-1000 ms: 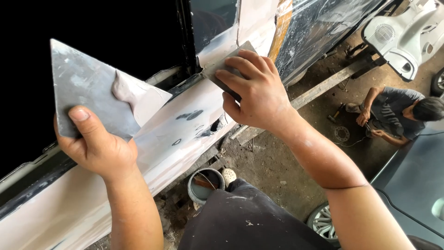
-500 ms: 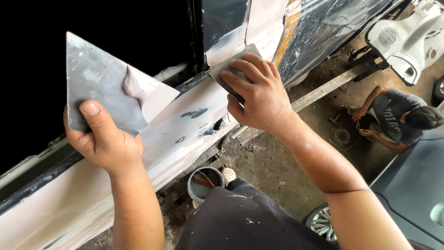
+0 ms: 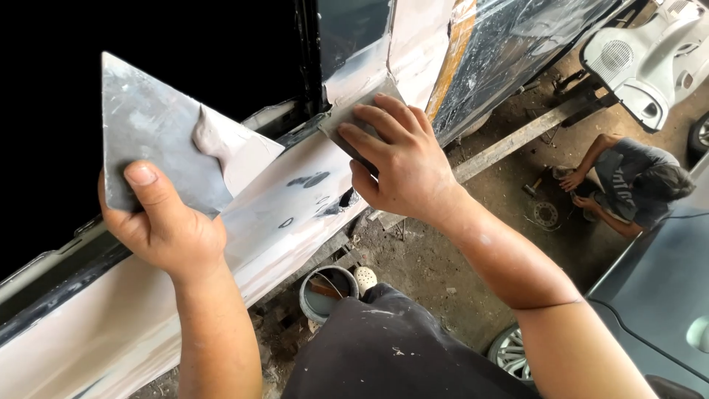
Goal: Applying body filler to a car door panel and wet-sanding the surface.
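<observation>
**Two hands, two metal blades at a filler-coated car panel**

The largest thing in view is the car body panel [image 3: 185, 295], pale with filler, running from the near left up to the far right, where it meets a dark window opening and one upright pillar [image 3: 354, 52]. Its lower edge hangs over bare dirt ground [image 3: 443, 273], which gives open room under and to the right of the arms. Further right, a second vehicle's grey door [image 3: 665, 295] closes off the near right corner, with one wheel [image 3: 509, 351] showing beside it.

Far right, one other person [image 3: 635, 185] crouches on the ground, both of their hands down by a round part; well apart from the work here. One white moulded plastic part [image 3: 642, 52] lies beyond them.

One filler board [image 3: 159, 137], a flat grey metal sheet with a sharp top corner, stands tilted in front of the window opening. The left hand [image 3: 166, 229] is clamped on its lower edge, thumb on the front face. One lump of grey filler [image 3: 210, 137] sits on the board near its right edge.

The right hand [image 3: 402, 166] presses flat, fingers spread and closed over a small metal spreader [image 3: 341, 131], which lies against the panel just below the pillar. The hands are apart.

One small round tin [image 3: 327, 292] sits on the ground below, between the arms.
</observation>
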